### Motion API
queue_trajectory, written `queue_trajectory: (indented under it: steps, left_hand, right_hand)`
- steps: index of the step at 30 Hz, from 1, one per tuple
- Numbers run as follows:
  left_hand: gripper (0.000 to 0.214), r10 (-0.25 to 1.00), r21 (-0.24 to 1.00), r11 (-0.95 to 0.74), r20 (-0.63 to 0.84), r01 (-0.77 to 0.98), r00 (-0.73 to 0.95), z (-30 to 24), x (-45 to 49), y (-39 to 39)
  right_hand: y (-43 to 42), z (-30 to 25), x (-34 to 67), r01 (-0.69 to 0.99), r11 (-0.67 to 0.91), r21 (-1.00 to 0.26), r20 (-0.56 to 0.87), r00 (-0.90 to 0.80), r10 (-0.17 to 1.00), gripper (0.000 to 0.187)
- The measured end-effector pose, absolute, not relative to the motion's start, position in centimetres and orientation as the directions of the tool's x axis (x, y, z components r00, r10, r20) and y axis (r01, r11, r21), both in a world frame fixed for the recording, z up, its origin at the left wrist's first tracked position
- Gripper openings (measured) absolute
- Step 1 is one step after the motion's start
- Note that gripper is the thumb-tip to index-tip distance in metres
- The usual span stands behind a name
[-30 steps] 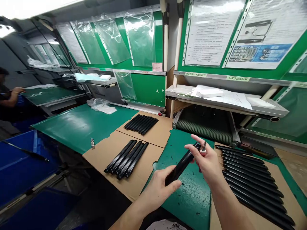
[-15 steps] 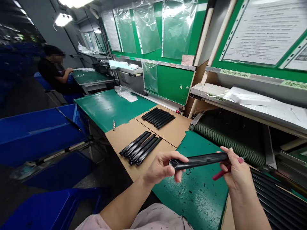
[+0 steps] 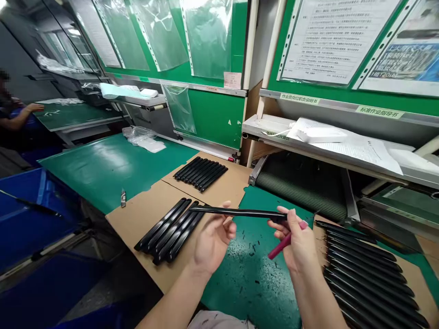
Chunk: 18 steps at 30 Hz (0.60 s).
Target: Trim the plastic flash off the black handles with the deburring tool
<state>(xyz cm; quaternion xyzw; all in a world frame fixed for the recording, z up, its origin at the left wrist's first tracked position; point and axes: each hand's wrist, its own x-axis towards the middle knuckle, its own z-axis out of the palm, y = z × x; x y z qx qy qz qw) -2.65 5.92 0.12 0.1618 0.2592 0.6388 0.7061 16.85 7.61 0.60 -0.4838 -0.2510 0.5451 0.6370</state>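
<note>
Both hands hold a long black plastic strip (image 3: 240,212) level above the green bench mat (image 3: 254,274). My left hand (image 3: 213,240) supports the strip from below near its left part, fingers curled round it. My right hand (image 3: 298,242) pinches the strip's right end and also grips a red-handled knife (image 3: 283,244), whose handle points down-left. Black shavings lie scattered on the mat beneath the hands.
Several black strips lie in a row on cardboard (image 3: 370,269) at the right. Two more groups (image 3: 171,230) (image 3: 200,172) rest on cardboard at the left. A small blade (image 3: 123,197) lies on the green table. A conveyor belt (image 3: 302,187) runs behind. Another person (image 3: 17,119) sits far left.
The strip has turned from end-on to level and edge-on across my view, with my left hand now under it. The camera has swung back to the right.
</note>
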Motion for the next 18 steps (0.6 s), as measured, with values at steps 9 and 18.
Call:
queue_trajectory:
  steps: [9, 18]
  left_hand:
    - [0.037, 0.983, 0.781, 0.071, -0.161, -0.62, -0.092, 0.2, 1.5, 8.6]
    - [0.031, 0.959, 0.616, 0.217, -0.279, -0.757, 0.048, 0.1, 1.7, 12.8]
  right_hand:
    - [8.0, 0.4, 15.2, -0.333, -0.054, -0.941, -0.147, 0.26, 0.954, 0.052]
    - [7.3, -1.4, 15.2, 0.471, 0.508, -0.721, 0.594, 0.045, 0.803, 0.037]
